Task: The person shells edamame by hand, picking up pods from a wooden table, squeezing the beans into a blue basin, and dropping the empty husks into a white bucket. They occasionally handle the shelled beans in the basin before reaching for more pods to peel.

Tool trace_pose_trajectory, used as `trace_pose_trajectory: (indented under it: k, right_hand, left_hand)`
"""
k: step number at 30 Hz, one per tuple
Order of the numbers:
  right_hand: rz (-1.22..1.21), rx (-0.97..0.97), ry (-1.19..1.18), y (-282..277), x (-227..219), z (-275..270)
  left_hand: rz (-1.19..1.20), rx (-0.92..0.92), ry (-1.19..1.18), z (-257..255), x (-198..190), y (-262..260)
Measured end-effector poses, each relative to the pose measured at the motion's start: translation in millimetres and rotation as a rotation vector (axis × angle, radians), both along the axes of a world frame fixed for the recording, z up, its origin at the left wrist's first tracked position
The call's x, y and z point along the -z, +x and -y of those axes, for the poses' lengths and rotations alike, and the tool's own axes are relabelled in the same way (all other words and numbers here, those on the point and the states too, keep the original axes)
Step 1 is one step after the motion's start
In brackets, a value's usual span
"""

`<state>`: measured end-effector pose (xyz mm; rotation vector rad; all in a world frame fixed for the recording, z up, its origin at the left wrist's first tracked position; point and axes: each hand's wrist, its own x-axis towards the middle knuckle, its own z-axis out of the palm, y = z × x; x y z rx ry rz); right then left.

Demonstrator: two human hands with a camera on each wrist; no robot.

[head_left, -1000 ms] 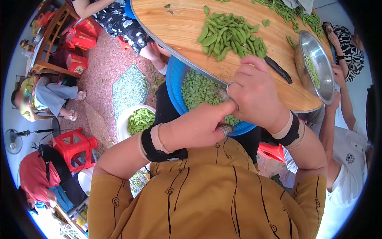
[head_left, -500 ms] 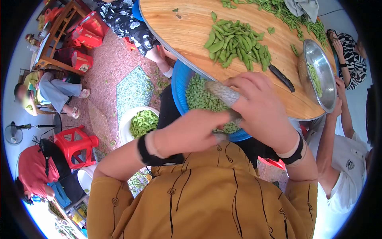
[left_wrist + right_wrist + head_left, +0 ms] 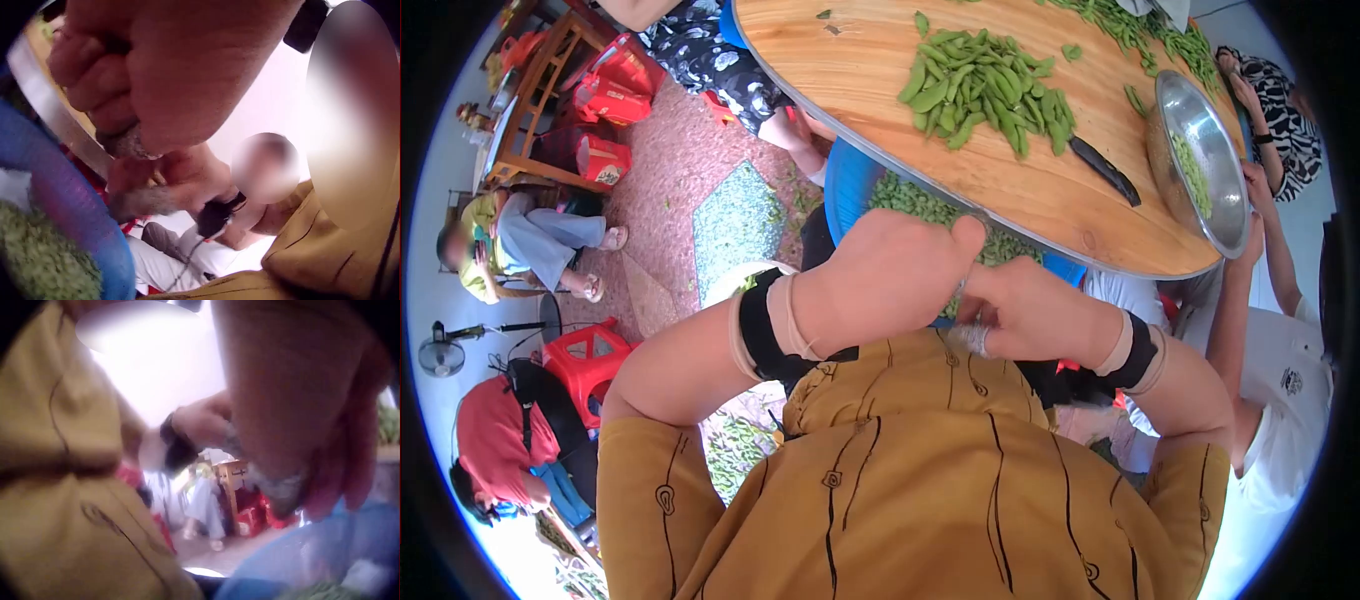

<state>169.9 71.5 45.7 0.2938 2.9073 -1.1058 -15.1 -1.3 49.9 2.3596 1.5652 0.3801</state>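
Observation:
My left hand (image 3: 880, 275) is in front of the table edge, over the basin's near side. Its fingers curl in, as the left wrist view shows, and a rough grey wrap (image 3: 128, 145) covers one digit. Nothing shows inside the curl. My right hand (image 3: 1045, 310) meets it from the right, its front fingers at the left hand. A grey wrapped digit (image 3: 975, 340) points down from it, blurred; I cannot tell whether it pinches anything. Below both hands, the blue basin (image 3: 847, 190) holds shelled green beans (image 3: 905, 198), partly hidden by the hands.
On the wooden table (image 3: 830, 80) lie a heap of green pods (image 3: 990, 90), a black-handled knife (image 3: 1105, 170) and a metal bowl (image 3: 1225, 160) holding some beans. A white bucket (image 3: 725, 285) is half hidden behind my left forearm. Other people sit around, with a red stool (image 3: 580, 365) on the left.
The left hand has risen toward the table edge and now covers more of the basin. The right hand has dropped away from the table and turned its wrapped digit downward. The pods stay put.

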Motion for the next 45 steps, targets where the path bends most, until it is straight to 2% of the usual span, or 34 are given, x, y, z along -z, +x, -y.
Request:
trace_pose_trajectory:
  k: [1, 2, 4, 5, 7, 8, 10, 11, 13, 14, 15, 16, 17, 18, 20, 21, 23, 25, 26, 28, 32, 33, 34, 35, 36, 38, 41, 43, 45]
  right_hand:
    - [0.016, 0.072, -0.440, 0, -3, 4]
    - [0.019, 0.075, -0.442, -3, -8, 5]
    - [0.305, 0.228, -1.032, -7, -18, 6]
    - [0.307, 0.230, -1.034, -6, -20, 5]
    - [0.262, 0.257, -1.364, -6, -22, 5]
    - [0.263, 0.257, -1.364, -7, -21, 5]
    - [0.143, 0.203, -1.719, -10, -20, 8]
    - [0.142, 0.200, -1.714, -11, -22, 8]
    - [0.139, 0.213, -1.474, -12, -33, 10]
    - [0.134, 0.213, -1.475, -9, -42, 9]
    - [0.173, 0.237, -0.981, -2, -53, 8]
    - [0.206, 0.250, -0.486, 3, -62, 9]
    - [0.246, 0.345, -0.309, 6, -66, 11]
    - [0.246, 0.342, -0.308, 4, -63, 13]
    - [-0.245, 0.475, 0.493, -3, -49, 19]
    - [-0.244, 0.480, 0.499, -8, -40, 19]
    - [-0.376, 0.346, 0.792, -20, -19, 12]
    - [-0.372, 0.293, 0.770, -26, 0, 8]
    - [-0.372, 0.232, 0.751, -29, 4, 7]
    - [-0.372, 0.227, 0.738, -31, 1, 13]
    - [-0.369, 0.289, 0.731, -31, 4, 22]
    - [-0.366, 0.292, 0.733, -32, 7, 26]
    - [-0.355, 0.322, 0.629, -33, 12, 31]
    - [-0.346, 0.350, 0.529, -32, 15, 35]
    - [-0.347, 0.352, 0.534, -30, 15, 35]
    - [-0.084, 0.272, 0.374, -24, 16, 34]
    - [-0.056, 0.247, 0.310, -19, -3, 25]
    - [-0.051, 0.248, 0.358, -21, 2, 23]
    - [-0.046, 0.248, 0.413, -22, 13, 22]
  left_hand:
    - [0.004, 0.004, -0.004, -1, 3, 2]
    - [-0.002, 0.000, 0.044, -2, 6, 3]
    - [-0.007, -0.003, 0.090, -4, 8, 5]
    - [0.014, -0.001, 0.175, -5, 9, 6]
    - [0.038, 0.002, 0.258, -6, 9, 9]
    - [0.028, -0.021, 0.329, -8, 9, 11]
    - [0.016, -0.045, 0.403, -8, 7, 11]
    - [0.101, -0.075, 0.396, -7, 5, 12]
    - [0.185, -0.103, 0.389, -6, 2, 11]
    - [0.301, -0.177, 0.275, -4, -1, 8]
    - [0.413, -0.249, 0.158, -2, -3, 3]
    - [0.410, -0.248, 0.158, -1, -2, -4]
    - [0.570, -0.371, -0.023, -1, 2, -12]
    - [0.730, -0.489, -0.209, 0, 5, -16]
    - [0.768, -0.436, -0.231, 1, 7, -14]
    - [0.853, -0.428, -0.288, 0, 6, -10]
    - [0.936, -0.414, -0.348, 0, 7, 0]
    - [0.931, -0.278, -0.260, 2, 10, 7]
    - [0.927, -0.279, -0.258, 3, 11, 7]
    - [0.576, -0.145, 0.080, 5, 11, 6]
    - [0.526, -0.131, 0.098, 7, 10, 9]
    - [0.433, -0.097, 0.260, 5, 8, 12]
    - [0.338, -0.060, 0.418, 4, 7, 14]
    - [0.340, -0.055, 0.420, 3, 9, 14]
    - [0.337, -0.050, 0.411, 4, 12, 14]
    - [0.330, -0.041, 0.406, 5, 13, 13]
    - [0.414, -0.130, 0.309, 10, 12, 14]
    - [0.479, -0.235, 0.228, 10, 10, 14]
    - [0.429, -0.170, 0.272, 7, 13, 16]
